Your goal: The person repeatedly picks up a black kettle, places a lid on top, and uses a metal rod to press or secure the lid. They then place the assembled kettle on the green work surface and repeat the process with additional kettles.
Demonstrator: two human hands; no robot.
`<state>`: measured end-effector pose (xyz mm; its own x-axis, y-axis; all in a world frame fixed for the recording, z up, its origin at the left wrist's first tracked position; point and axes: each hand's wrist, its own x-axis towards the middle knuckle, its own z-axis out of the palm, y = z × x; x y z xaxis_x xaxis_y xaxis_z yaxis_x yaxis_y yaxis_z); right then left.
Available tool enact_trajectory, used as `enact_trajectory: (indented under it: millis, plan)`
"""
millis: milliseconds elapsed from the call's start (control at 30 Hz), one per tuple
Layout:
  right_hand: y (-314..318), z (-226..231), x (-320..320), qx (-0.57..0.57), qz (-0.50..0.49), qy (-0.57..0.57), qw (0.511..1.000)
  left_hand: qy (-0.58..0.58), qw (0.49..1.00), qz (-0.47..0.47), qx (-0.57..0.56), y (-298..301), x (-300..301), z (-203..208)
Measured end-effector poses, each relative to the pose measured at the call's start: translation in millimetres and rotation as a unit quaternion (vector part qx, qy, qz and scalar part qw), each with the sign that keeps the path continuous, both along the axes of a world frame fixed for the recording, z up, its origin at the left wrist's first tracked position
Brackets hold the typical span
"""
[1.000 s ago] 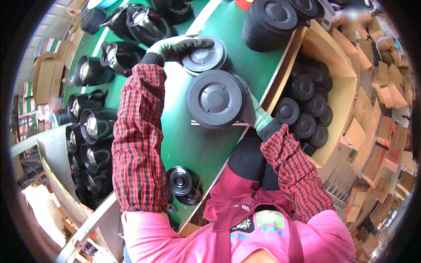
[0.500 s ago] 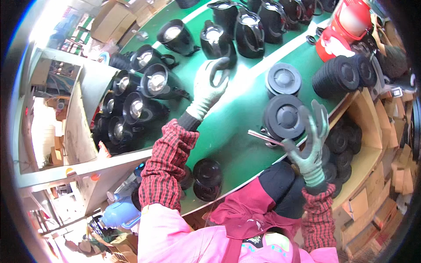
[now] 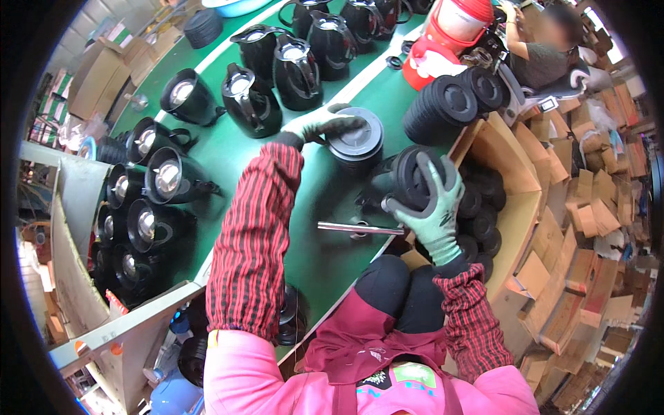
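Note:
My left hand (image 3: 324,124), in a pale green glove with dark fingers, lies across the left edge of a grey round lid (image 3: 360,133). Its fingers are stretched over the top of that lid, which sits on a dark stack. My right hand (image 3: 436,204) has its thumb and fingers around a black round lid (image 3: 413,178), tilted at the table's near edge. Whatever stands under this lid is partly hidden. Left of the right hand, a shiny metal rod (image 3: 360,227) lies on the green table (image 3: 311,256).
Black jugs (image 3: 297,72) stand along the far side, and more jugs (image 3: 169,173) crowd the left. Stacked black lids (image 3: 443,107) lie near a red-and-white container (image 3: 449,38). At right, an open carton (image 3: 515,173) holds black round parts. Another person (image 3: 546,55) is at the far right.
My left hand has come from beside a jug to the grey lid. My right hand, previously spread and apart, has closed on the black lid, now tilted. The whole view has shifted.

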<state>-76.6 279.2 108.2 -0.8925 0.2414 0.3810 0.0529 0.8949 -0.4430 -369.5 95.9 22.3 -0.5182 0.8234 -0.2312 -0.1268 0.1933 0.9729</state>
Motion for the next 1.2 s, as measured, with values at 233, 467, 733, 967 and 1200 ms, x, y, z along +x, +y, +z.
enact_trajectory:
  millis: [233,467,733,967,1200]
  plan:
    - [51.8,-16.6,-50.0,0.093,-0.033,-0.023,0.995,-0.278,0.953,-0.072,-0.095,-2.2,12.7,22.4]
    - [6.1,2.8,-33.9,0.134,0.046,0.048,0.989,0.017,0.992,-0.079,-0.096,-37.9,95.6,8.0]
    - [-53.9,-32.7,-13.2,0.097,0.216,-0.180,0.955,0.616,0.527,0.524,-0.263,-207.6,4.0,103.1]
    - [-68.8,14.7,28.5,-0.016,0.232,0.000,0.973,0.633,0.504,0.313,-0.498,-322.2,-79.1,50.1]
    - [-74.1,59.8,44.3,0.032,0.240,0.041,0.970,0.776,0.473,0.221,-0.356,-261.2,66.7,166.9]
